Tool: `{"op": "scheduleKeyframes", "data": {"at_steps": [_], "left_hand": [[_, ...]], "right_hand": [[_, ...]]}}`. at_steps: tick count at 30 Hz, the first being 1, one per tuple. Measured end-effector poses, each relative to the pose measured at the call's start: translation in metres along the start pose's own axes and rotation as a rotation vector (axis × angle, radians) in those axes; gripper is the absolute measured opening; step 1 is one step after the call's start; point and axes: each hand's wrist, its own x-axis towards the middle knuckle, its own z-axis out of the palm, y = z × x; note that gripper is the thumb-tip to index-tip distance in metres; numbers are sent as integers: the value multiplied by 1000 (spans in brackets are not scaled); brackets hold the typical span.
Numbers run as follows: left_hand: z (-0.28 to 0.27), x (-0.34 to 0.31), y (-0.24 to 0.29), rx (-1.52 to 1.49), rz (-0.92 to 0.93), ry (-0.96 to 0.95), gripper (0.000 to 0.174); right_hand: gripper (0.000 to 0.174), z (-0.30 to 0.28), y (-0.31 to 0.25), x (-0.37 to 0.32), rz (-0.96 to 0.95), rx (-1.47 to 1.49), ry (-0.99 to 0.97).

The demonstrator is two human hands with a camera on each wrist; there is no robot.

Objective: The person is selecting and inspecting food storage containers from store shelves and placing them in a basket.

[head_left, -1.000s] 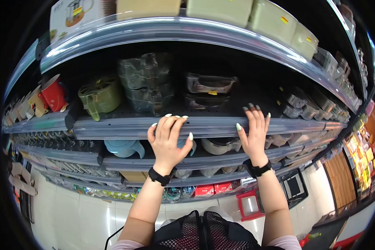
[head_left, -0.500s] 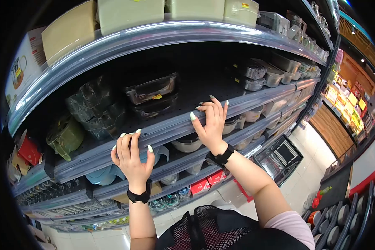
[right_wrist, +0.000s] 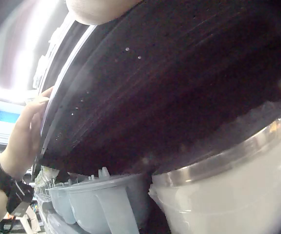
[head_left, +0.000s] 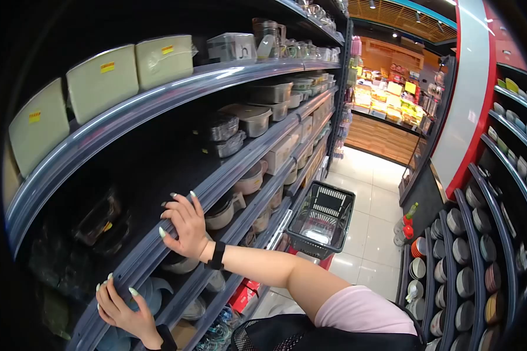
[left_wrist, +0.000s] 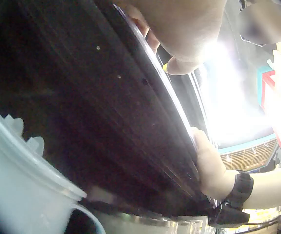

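Observation:
Both hands rest on the front edge (head_left: 234,169) of a store shelf, fingertips over its top. My left hand (head_left: 126,310) is lower left in the head view, its fingers loosely spread and holding nothing. Farther along the edge lies my right hand (head_left: 186,228), its thumb apart from the fingers. On the shelf behind them stand wrapped clear boxes (head_left: 99,219) with a yellow tag. Just below the edge sits a pale blue pot-like container (left_wrist: 23,190) with a handle. Beside it, the right wrist view shows a white bowl (right_wrist: 228,195) with a metal rim.
Cream bins (head_left: 102,82) line the upper shelf. Farther right are metal-looking food containers (head_left: 252,120). A black shopping basket (head_left: 320,245) stands on the aisle floor, and racks of stacked bowls (head_left: 462,251) face it across the aisle.
The head view has swung to the right, bringing the aisle, basket and bowl racks into view. Both hands stay on the shelf edge and now appear farther left and lower.

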Motion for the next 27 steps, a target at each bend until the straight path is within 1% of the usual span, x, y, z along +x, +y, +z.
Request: {"op": "scheduleKeyframes", "data": {"at_steps": [3, 8, 9, 11, 15, 20, 27], "left_hand": [[8, -3, -1, 27, -11, 6, 45], [15, -4, -2, 94, -3, 97, 42], [16, -3, -3, 92, -4, 92, 42], [18, -3, -1, 66, -7, 155, 40], [11, -1, 6, 45, -35, 106, 41], [6, 0, 1, -7, -11, 57, 45], [11, 3, 6, -33, -31, 128, 45]], "right_hand": [[33, 0, 2, 0, 10, 11, 20], [32, -4, -2, 0, 20, 9, 1], [32, -3, -1, 0, 23, 7, -4], [32, -1, 1, -1, -5, -4, 11], [29, 1, 2, 0, -14, -19, 34], [28, 7, 3, 0, -20, -48, 76], [28, 6, 3, 0, -28, -68, 19]]}}
